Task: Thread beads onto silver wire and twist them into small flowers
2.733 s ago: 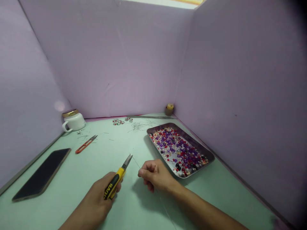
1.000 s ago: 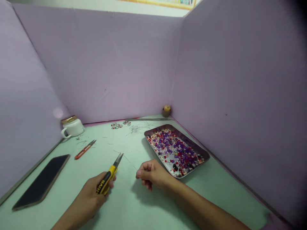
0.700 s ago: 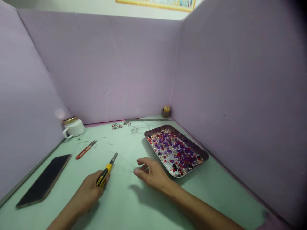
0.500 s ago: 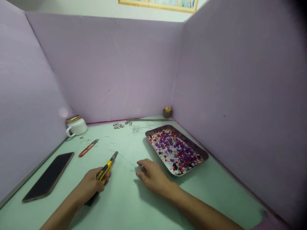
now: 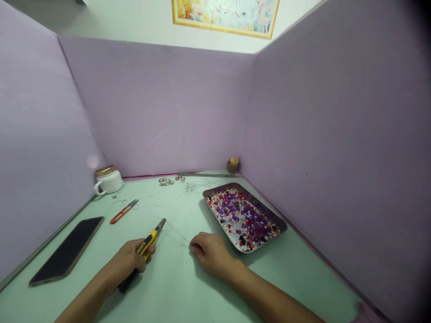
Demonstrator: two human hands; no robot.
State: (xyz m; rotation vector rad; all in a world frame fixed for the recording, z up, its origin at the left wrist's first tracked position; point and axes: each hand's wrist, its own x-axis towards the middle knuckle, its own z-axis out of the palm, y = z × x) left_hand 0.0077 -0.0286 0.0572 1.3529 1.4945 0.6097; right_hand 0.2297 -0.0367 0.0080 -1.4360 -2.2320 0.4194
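My left hand [image 5: 133,260] is wrapped round yellow-and-black pliers [image 5: 147,246], whose grey tip points up and away from me. From near that tip a thin wire [image 5: 177,231] runs down to the right. At its near end my right hand [image 5: 210,251] rests low over the table, thumb and fingers pinched together on the wire. Just beyond the right hand lies a metal tray [image 5: 283,223] holding many small beads [image 5: 240,215] in purple, red, white and black.
Orange-handled thread snips [image 5: 124,211] and a dark phone [image 5: 69,251] lie to the left. Farther back are a white lidded mug [image 5: 110,181], beaded rings [image 5: 165,181], loose wire pieces [image 5: 193,186] and a small yellow-topped pot [image 5: 233,165]. Lilac panels [image 5: 168,107] enclose the table [image 5: 182,291].
My right fingers, spread apart before, have closed on the near end of the wire. The left hand keeps its grip on the pliers. The view has tilted up slightly.
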